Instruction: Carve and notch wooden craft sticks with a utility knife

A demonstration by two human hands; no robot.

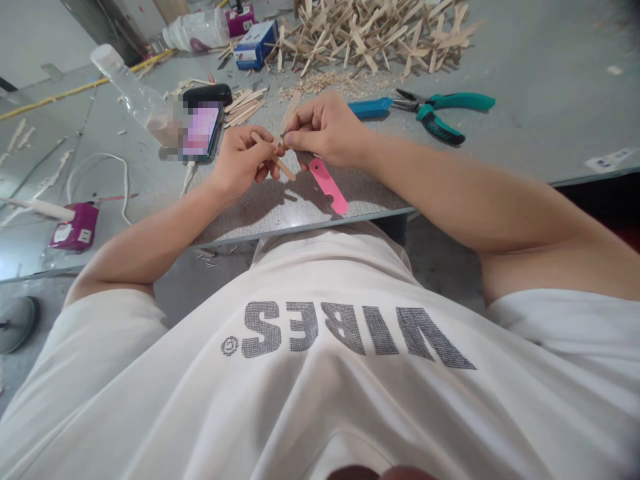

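My left hand [243,160] is closed around a flat wooden craft stick [276,159] that lies across its fingers. My right hand [325,130] pinches a second wooden stick [291,111] that points up and away, and it also grips a pink-handled utility knife [327,185] whose handle hangs down toward the table edge. Both hands meet just above the near edge of the grey table [525,140].
A big heap of wooden sticks [373,33] lies at the back, with green-handled pliers [443,113] and a blue-handled tool [370,107] to the right. A phone [203,128], a plastic bottle [135,97], a blue box [256,45] and a magenta device [75,227] lie at the left.
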